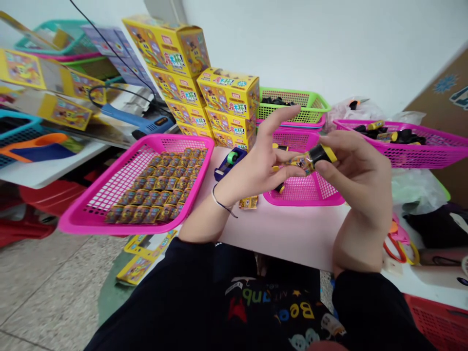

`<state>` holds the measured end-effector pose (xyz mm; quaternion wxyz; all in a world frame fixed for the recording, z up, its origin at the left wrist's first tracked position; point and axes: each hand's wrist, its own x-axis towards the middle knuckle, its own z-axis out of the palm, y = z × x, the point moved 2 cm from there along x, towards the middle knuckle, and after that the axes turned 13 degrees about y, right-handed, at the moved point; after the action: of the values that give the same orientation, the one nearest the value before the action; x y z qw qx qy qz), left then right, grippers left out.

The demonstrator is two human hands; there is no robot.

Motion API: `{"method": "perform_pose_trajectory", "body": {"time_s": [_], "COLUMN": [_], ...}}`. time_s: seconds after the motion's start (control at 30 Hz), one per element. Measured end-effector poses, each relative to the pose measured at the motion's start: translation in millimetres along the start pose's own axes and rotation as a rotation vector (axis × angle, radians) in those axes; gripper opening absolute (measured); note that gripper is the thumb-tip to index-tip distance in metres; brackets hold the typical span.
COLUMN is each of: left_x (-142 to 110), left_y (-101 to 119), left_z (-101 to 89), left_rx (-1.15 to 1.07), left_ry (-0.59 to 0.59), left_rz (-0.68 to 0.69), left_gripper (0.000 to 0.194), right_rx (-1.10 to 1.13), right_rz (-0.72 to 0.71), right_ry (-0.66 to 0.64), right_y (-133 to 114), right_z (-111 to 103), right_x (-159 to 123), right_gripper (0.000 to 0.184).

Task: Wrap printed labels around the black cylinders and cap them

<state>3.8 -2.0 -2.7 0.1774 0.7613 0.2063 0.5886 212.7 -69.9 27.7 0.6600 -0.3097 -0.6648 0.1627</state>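
My left hand (252,165) and my right hand (358,180) hold a small printed yellow tube with a black and yellow cap (307,158) between them in mid-air. The fingertips of my left hand pinch its printed end, while my right fingers grip the capped end. Below the hands is a pink mesh basket (303,199) holding a few small black and yellow pieces, partly hidden by my hands. A small printed packet (248,202) lies on the white table (278,226) near my left wrist.
To the left, a pink basket (120,168) holds rows of printed packets. Stacked yellow boxes (228,92) stand behind it, next to a tape dispenser (228,163). A green basket (292,100) sits at the back, a pink basket (413,157) of black and yellow pieces at right, and orange-handled scissors (398,248) lower right.
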Motion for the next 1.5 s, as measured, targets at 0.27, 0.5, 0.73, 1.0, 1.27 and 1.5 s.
{"method": "perform_pose_trajectory", "body": {"time_s": [0.27, 0.5, 0.73, 1.0, 1.27, 1.5], "left_x": [-0.2, 2.0, 4.8, 6.5, 1.5, -3.2], "left_y": [-1.6, -4.1, -10.0, -13.5, -12.4, 7.0], "left_z": [9.2, 13.1, 14.8, -3.4, 12.6, 25.9], "left_rx": [-0.317, -0.537, -0.602, -0.478, -0.44, -0.654], "left_ry": [-0.062, -0.071, -0.03, -0.031, -0.027, -0.197], "left_rz": [-0.19, -0.272, -0.358, -0.514, -0.459, -0.578], "left_gripper": [0.118, 0.135, 0.144, 0.129, 0.105, 0.086], "right_rx": [-0.012, 0.048, -0.232, -0.375, -0.738, -0.482], "right_rz": [-0.007, 0.012, -0.081, -0.349, -0.439, -0.498], "right_ry": [-0.091, -0.087, -0.14, -0.258, 0.05, 0.018], "right_y": [6.3, 14.3, 8.8, 13.8, 15.9, 19.5], "right_z": [4.8, 9.9, 17.5, 28.9, 40.0, 44.6], "right_x": [2.7, 0.7, -1.9, -5.5, -19.1, -21.9], "right_gripper": [0.023, 0.017, 0.039, 0.073, 0.058, 0.057]}}
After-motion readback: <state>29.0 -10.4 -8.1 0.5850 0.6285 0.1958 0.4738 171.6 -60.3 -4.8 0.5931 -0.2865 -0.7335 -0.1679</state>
